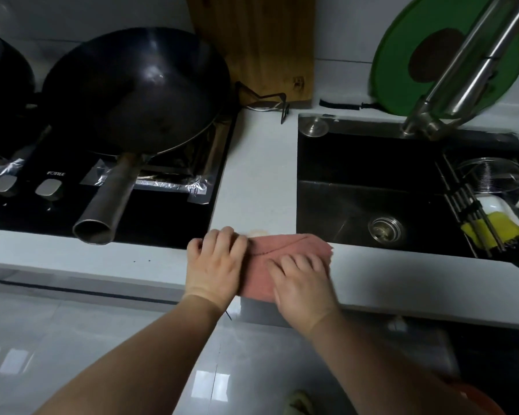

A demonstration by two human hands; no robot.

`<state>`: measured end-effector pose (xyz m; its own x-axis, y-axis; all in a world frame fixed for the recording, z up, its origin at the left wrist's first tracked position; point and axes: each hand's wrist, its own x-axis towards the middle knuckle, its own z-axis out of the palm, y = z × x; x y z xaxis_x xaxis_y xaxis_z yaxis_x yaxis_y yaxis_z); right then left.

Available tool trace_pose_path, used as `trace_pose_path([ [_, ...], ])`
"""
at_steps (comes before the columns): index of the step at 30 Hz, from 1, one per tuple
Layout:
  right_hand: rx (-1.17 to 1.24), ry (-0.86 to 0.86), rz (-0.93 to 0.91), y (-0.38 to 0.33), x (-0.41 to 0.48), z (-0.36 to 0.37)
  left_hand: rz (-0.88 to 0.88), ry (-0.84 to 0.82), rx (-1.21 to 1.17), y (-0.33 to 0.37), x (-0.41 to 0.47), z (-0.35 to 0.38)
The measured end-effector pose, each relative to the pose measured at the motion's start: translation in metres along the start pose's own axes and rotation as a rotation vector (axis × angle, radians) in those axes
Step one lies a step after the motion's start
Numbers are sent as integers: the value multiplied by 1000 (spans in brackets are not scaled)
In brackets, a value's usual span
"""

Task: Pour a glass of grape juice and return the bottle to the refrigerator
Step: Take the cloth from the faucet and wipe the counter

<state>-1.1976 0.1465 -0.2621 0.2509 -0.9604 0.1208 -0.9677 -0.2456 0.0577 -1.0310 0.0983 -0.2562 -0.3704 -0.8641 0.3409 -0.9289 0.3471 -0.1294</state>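
Note:
A pink cloth (285, 250) lies folded on the white counter (258, 175) near its front edge, between the stove and the sink. My left hand (215, 265) rests on the cloth's left end with fingers curled over it. My right hand (301, 283) presses flat on the cloth's near right part. No juice bottle, glass or refrigerator is in view.
A black wok (138, 91) sits on the stove (162, 211) at the left, its handle pointing toward me. A wooden board (258, 46) leans on the back wall. The dark sink (372, 181), its faucet (468, 70), a green lid (402, 64) and a rack of utensils (492, 211) are at the right.

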Motion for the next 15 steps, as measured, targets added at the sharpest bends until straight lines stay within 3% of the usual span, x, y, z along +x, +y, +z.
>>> trace_pose_path([
  [7,135,-197,81,4,10,5,-54,-137,64,-26,48,-10],
  [9,115,-243,68,5,12,8,33,-95,1,-26,46,-6],
  [12,80,-279,48,5,11,10,299,-69,-209,-11,13,6],
  [15,64,-259,69,0,11,6,226,-312,-204,-5,-12,11],
])
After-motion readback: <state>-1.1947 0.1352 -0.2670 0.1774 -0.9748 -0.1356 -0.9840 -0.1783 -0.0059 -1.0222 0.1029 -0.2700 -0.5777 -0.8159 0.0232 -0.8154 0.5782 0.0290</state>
